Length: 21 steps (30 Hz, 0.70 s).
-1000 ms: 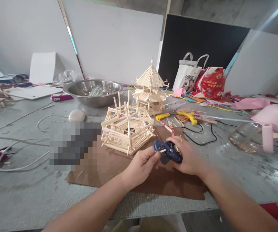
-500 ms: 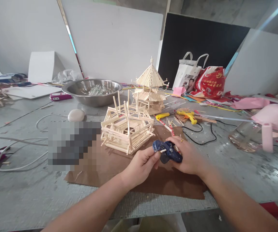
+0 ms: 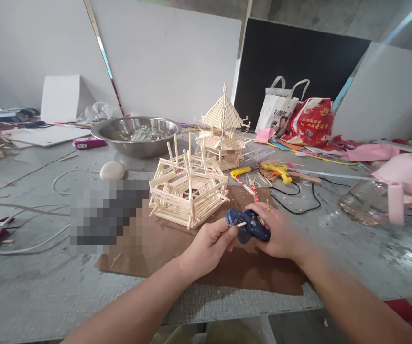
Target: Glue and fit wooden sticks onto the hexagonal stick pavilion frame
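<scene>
My left hand (image 3: 211, 241) is closed, its thumb and fingers pinching a short pale wooden stick (image 3: 241, 224). The stick's end lies against a dark blue hand tool (image 3: 254, 227), whose exact kind I cannot make out. My right hand (image 3: 279, 229) is wrapped round this tool, with a ring on one finger. Both hands are above the right part of a brown sheet (image 3: 148, 255). Just beyond my left hand stands a many-sided open frame of wooden sticks (image 3: 189, 191), with several upright posts. Farther back is a tiered stick pagoda (image 3: 223, 126) with a pointed roof.
Behind the frame sits a metal basin (image 3: 137, 138) holding clear plastic. Yellow-handled tools (image 3: 279, 173), a black cord (image 3: 299, 210) and stick scraps lie to the right. A clear pink-handled jug (image 3: 362, 205), shopping bags (image 3: 313, 122) and a white cable (image 3: 23, 248) surround the work.
The view has shifted very slightly. My hands, the stick and the blue tool keep nearly the same position.
</scene>
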Motion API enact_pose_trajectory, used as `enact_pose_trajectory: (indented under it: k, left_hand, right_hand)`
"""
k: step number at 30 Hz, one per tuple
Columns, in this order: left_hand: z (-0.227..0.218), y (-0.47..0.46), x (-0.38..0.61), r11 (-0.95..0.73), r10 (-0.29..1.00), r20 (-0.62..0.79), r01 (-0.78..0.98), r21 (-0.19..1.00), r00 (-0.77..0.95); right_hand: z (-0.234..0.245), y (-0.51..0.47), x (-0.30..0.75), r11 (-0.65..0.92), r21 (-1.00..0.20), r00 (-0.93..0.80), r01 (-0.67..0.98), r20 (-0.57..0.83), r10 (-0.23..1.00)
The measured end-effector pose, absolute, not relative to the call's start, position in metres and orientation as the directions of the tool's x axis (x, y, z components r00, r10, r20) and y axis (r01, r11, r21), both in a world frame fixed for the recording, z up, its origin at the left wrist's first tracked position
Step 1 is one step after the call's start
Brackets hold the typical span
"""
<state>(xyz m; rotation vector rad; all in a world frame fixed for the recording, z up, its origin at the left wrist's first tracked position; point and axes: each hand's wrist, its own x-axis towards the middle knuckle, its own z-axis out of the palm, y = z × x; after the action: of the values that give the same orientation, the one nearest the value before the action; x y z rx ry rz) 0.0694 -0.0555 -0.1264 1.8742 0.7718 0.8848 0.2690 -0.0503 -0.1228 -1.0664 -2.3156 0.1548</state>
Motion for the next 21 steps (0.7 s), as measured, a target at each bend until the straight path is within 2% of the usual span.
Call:
enact_pose_trajectory:
  k: [8,14,21]
  left_hand:
    - [-0.1275,-0.0559,0.0695,-0.395,0.794,0.25,0.158,0.905,0.555]
    - [-0.1267,-0.0559,0.0697,-0.426,0.781,0.277,0.155,0.891,0.559]
    - [-0.1276,-0.0561,0.0702,-0.456,0.768,0.294,0.163,0.875,0.569]
  right_hand:
    - [-0.1233,-0.0494,0.2694,0.668,-0.328,-0.512,0.668,0.448,0.733]
    - [-0.1243,-0.0493,0.2706,0.678,-0.276,-0.516,0.682,0.476,0.713]
    - [-0.1325,-0.0486,0.2677,0.637,-0.269,-0.449,0.722,0.519,0.728]
